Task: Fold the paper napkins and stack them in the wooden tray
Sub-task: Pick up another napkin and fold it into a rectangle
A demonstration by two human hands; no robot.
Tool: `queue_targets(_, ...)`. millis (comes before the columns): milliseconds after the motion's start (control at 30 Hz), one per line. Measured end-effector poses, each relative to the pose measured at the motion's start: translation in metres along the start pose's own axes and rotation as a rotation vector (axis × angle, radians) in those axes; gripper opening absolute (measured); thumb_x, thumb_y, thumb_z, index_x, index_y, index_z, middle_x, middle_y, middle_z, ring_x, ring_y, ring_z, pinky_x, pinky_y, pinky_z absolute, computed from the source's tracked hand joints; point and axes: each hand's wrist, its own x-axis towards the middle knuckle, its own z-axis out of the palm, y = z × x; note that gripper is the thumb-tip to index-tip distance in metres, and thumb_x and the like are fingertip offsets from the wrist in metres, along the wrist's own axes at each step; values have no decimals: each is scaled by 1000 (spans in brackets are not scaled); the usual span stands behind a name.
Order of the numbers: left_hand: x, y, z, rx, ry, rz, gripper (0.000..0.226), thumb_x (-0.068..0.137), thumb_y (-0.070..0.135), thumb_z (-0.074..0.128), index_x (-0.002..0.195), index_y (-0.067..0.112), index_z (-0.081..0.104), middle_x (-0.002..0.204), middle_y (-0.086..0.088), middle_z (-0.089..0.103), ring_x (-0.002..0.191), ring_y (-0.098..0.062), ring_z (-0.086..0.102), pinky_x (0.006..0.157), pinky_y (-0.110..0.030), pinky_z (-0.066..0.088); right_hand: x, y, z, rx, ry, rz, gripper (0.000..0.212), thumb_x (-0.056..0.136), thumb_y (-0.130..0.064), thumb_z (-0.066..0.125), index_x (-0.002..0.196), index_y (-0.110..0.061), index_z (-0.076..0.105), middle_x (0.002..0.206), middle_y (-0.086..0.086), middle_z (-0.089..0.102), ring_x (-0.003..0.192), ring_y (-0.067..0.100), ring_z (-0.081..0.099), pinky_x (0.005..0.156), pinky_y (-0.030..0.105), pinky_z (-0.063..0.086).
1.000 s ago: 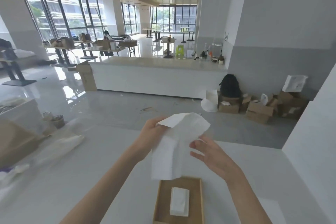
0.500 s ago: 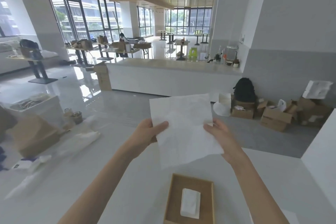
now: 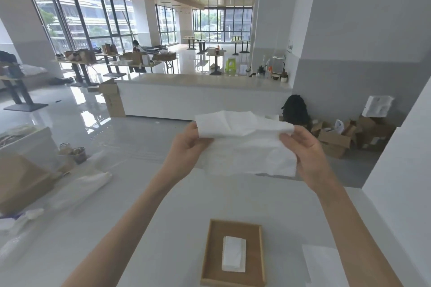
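White embossed paper napkin (image 3: 247, 147): spread flat half a second ago, upper edge now folds over, left hand (image 3: 186, 147) and right hand (image 3: 306, 147) pinching the fold's ends.

One wide-angle camera at head height faces forward and slightly down. The bench (image 3: 182, 228) and tray (image 3: 213, 251) lie close beneath it; the left hand (image 3: 186, 147) and right hand (image 3: 307, 149) hold a napkin (image 3: 247, 144) near mid-frame, the floor (image 3: 140, 137) far beyond.

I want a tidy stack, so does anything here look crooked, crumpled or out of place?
Only the held napkin, gripped between the left hand and right hand: its top edge flops over unevenly and it looks rumpled. The folded napkin in the wooden tray lies square with the sides.
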Motion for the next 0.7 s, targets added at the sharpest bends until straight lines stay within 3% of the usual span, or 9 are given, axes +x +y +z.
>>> queue_targets(133, 11, -1, 2, 266, 17, 445, 28, 94, -3, 55, 109, 16, 68, 130, 20, 47, 122, 0, 52, 99, -19, 43, -3, -19, -1, -30, -18, -128, 14, 70, -33, 75, 84, -33, 78, 91, -9, 78, 84, 12, 72, 72, 28, 60)
queue_targets(233, 17, -3, 4, 322, 48, 570, 23, 93, -2, 52, 101, 12, 68, 125, 24, 45, 122, -4, 52, 99, -21, 43, -5, -25, -4, -76, -16, -220, 13, 71, -44, 76, 82, -36, 78, 85, -14, 77, 80, 6, 71, 72, 23, 58)
queue_targets(333, 18, -2, 9, 323, 89, 577, 23, 89, -4, 52, 91, 12, 68, 115, 7, 47, 115, -2, 54, 92, -18, 43, -3, -19, -11, -115, 21, -269, 14, 73, -44, 80, 84, -36, 80, 88, -13, 78, 84, 8, 72, 77, 29, 60)
queue_targets(367, 17, -2, 12, 318, 97, 569, 25, 88, -4, 52, 90, 14, 69, 114, 2, 48, 112, -4, 55, 89, -20, 44, -2, -18, -11, -112, 25, -270, 9, 76, -33, 79, 84, -36, 80, 90, -12, 78, 87, 10, 73, 78, 30, 60)
queue_targets(433, 17, -3, 15, 288, 96, 507, 27, 87, -6, 58, 89, 17, 73, 113, -5, 51, 105, -16, 56, 87, -26, 46, 2, -12, -14, -108, 10, -280, 26, 80, -8, 76, 78, -33, 80, 95, -7, 77, 92, 17, 71, 76, 33, 60)
queue_targets(500, 17, -1, 17, 243, 89, 438, 27, 82, -10, 67, 85, 16, 76, 115, -5, 50, 100, -23, 54, 90, -27, 46, 3, -11, -12, -48, -38, -248, 31, 81, -1, 64, 68, -28, 73, 97, 4, 69, 90, 24, 66, 68, 34, 56)
queue_targets(600, 18, -1, 17, 190, 119, 347, 34, 78, -18, 63, 82, 14, 76, 118, -3, 51, 98, -11, 55, 91, -20, 44, 8, -7, -12, -29, -2, -184, 46, 96, 3, 50, 67, -28, 70, 92, 1, 65, 87, 24, 64, 65, 35, 54)
queue_targets(700, 19, 0, 14, 96, 133, 211, 46, 85, -23, 53, 87, 17, 76, 120, -5, 53, 101, -2, 58, 84, -18, 47, 11, -2, -14, -60, 10, -146, 46, 100, 1, 48, 72, -28, 70, 89, -8, 69, 88, 21, 65, 69, 37, 54)
